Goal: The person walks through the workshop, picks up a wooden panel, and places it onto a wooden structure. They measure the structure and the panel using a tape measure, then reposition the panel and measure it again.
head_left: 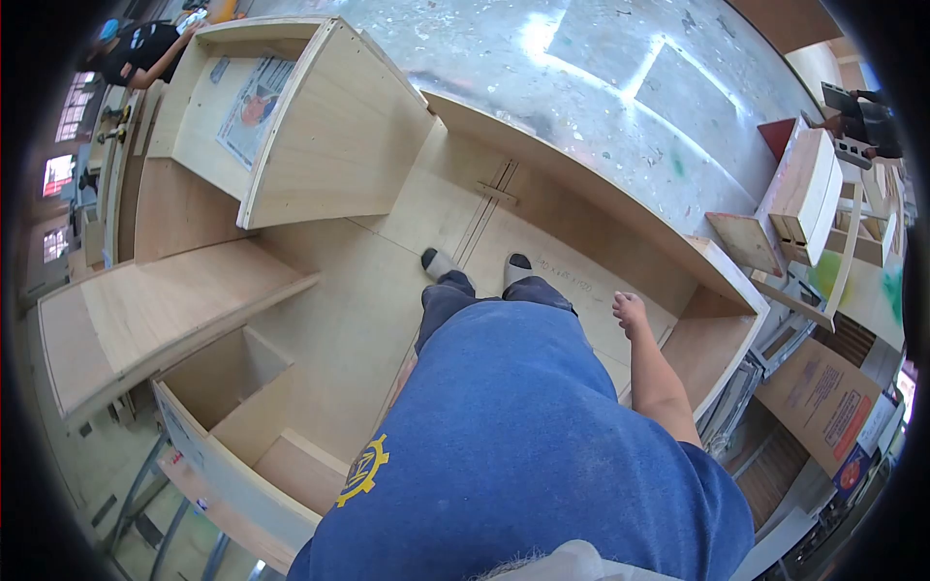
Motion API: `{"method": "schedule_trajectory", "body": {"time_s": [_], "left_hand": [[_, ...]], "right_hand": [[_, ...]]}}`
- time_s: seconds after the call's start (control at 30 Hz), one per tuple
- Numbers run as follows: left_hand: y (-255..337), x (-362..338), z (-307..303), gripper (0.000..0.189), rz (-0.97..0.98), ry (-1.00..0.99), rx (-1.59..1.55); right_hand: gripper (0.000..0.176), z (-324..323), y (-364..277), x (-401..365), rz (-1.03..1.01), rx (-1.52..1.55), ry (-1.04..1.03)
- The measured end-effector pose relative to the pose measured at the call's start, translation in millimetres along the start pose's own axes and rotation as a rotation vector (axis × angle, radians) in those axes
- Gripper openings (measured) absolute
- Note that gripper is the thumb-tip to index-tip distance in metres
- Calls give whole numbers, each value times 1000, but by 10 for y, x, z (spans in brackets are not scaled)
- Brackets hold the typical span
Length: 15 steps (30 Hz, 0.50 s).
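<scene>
My right hand [630, 312] hangs at my side above the bare plywood floor panel [542, 237]. Its fingers are loosely curled, and nothing shows in them. To its right rises the end wall [712, 339] of the large wooden cabinet frame, apart from the hand. Only a sliver of my left arm shows beside my blue shirt [484, 387]; the left hand is hidden behind my body. My feet, in grey socks with dark toes, stand on the plywood panel, which bears pencil writing and a small wooden strip [497, 193].
A raised plywood box [339, 126] with a printed sheet [257, 111] stands front left. Left are a shelf board [174, 300] and an open compartment [223, 378]. A long side rail [601, 184] borders the painted floor. Right are a cardboard box [823, 397] and wooden pieces. Other people work far left and right.
</scene>
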<state>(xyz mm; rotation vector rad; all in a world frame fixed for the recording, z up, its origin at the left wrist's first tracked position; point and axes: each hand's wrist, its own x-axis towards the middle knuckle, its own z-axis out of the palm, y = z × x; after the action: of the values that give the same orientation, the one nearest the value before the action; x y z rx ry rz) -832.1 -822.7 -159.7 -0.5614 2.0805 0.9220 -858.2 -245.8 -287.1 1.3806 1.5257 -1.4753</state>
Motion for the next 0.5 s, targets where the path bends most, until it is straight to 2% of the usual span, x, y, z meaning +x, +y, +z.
{"method": "schedule_trajectory", "body": {"time_s": [0.17,0.33,0.4,0.5], "left_hand": [[12,-308,290,36,-97,69,-131],[-137,-539,458,36,-157,11,-222],[161,-896,514,33,-26,4,-376],[103,-1125,719,32,-168,-26,-486]], "right_hand": [[42,16,-13,77,-23,-147,-83],[41,346,-326,13,-161,-189,-142],[41,438,-448,-23,-228,-186,-221],[41,504,-553,-78,-286,-249,-276]]}}
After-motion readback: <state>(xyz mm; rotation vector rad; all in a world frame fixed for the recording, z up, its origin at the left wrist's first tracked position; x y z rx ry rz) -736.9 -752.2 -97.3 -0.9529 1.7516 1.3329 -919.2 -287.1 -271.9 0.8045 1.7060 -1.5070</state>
